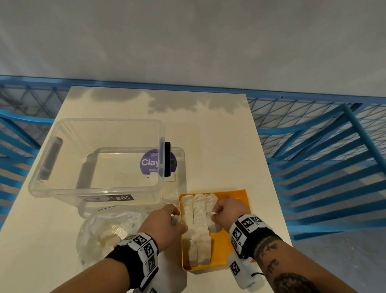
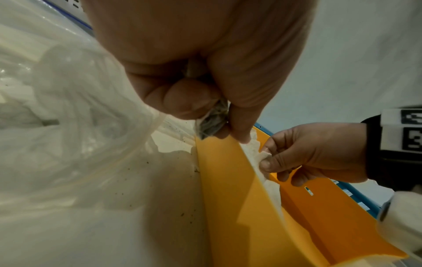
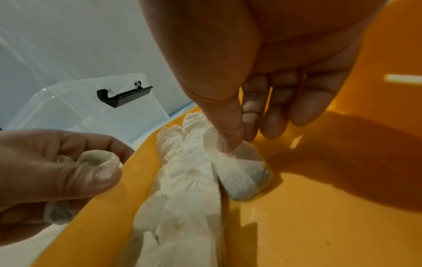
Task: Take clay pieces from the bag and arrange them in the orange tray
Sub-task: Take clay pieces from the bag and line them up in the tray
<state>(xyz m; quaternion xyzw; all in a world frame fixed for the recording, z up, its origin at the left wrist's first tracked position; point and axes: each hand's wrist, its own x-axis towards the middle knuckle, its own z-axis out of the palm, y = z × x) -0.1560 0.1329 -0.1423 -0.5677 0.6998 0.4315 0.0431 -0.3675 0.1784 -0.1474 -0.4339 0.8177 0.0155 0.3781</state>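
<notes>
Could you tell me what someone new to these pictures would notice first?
The orange tray near the table's front edge stands out, with white wrapped clay pieces lined in rows along its left side. The right hand pinches one piece there, while the left hand holds another beside the tray, next to the plastic bag.

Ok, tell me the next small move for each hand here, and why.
Probably the right hand should let go of the paper-wrapped clay piece, since it already rests on the orange plastic tray floor beside the filled rows. Then the left hand can bring over its own wrapped piece.
</notes>
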